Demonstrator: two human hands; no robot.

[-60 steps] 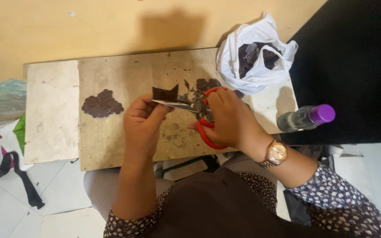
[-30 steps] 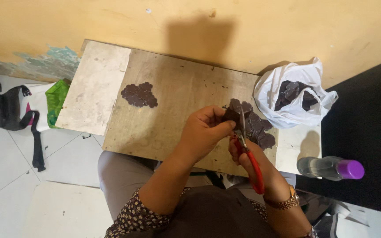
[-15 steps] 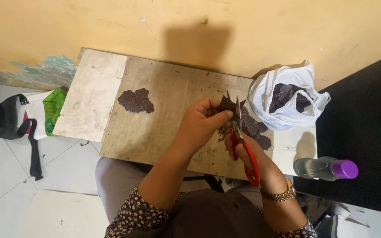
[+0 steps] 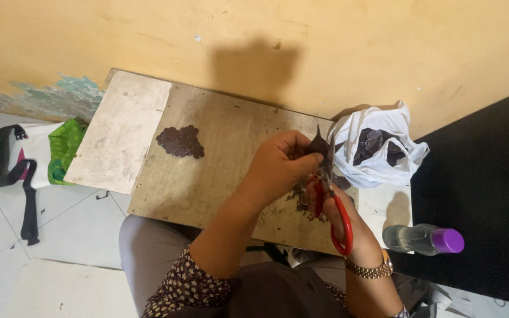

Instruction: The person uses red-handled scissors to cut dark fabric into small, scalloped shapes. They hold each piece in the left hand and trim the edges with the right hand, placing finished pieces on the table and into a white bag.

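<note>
1. Floral-print sleeves and a grey lap sit nearest the camera; from them both forearms rise to a low, worn wooden board point(image 4: 219, 176) across the knees.
2. Right hand point(image 4: 340, 221), wearing a gold-coloured metal watch point(image 4: 371, 271), is closed through the loops of the red-handled steel scissors point(image 4: 334, 206), whose blades point up and away into the material.
3. Left hand point(image 4: 281, 165) is closed in a pinch on a small, pointed piece of dark brown fabric point(image 4: 319, 145), held just above the board and touching the blades.
4. As a judgement: the cut looks best done in short snips near the pivot, the left hand turning the fabric while the scissors keep their line, and the pinching fingers point(image 4: 301, 154) staying behind the cutting edge.
5. Dark offcuts point(image 4: 301, 197) lie on the board under the hands; letting trimmings drop there seems wise, apart from the finished pieces.
6. Farther left on the board, well apart from the hands, lies a flat cluster of small dark brown rounded cut pieces point(image 4: 181, 141).
7. Beyond the scissors, at the board's right end, stands an open white plastic bag point(image 4: 378, 150) holding more dark fabric.
8. A clear plastic bottle with a purple cap point(image 4: 422, 238) lies on its side to the right.
9. Behind it all runs a yellow painted wall point(image 4: 325, 41).
</note>
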